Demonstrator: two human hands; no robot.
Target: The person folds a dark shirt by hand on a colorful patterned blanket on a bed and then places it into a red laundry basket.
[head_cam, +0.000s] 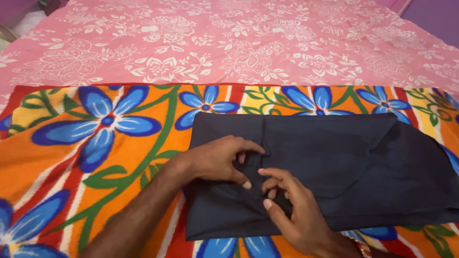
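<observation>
A dark navy garment [334,157] lies folded flat on an orange blanket with big blue flowers [95,138]. My left hand [215,160] rests on the garment's left part, thumb and fingers pinching a small fold of the cloth. My right hand [291,210] comes in from the lower right, its fingertips curled onto the same fold just beside the left thumb. Both hands meet near the garment's lower left middle. A bangle shows at my right wrist [362,247].
Under the blanket spreads a pink bedsheet with white flower print [229,43], filling the far half of the view. A purple wall [435,16] shows at the top right corner. Something pale lies off the bed at top left [26,21].
</observation>
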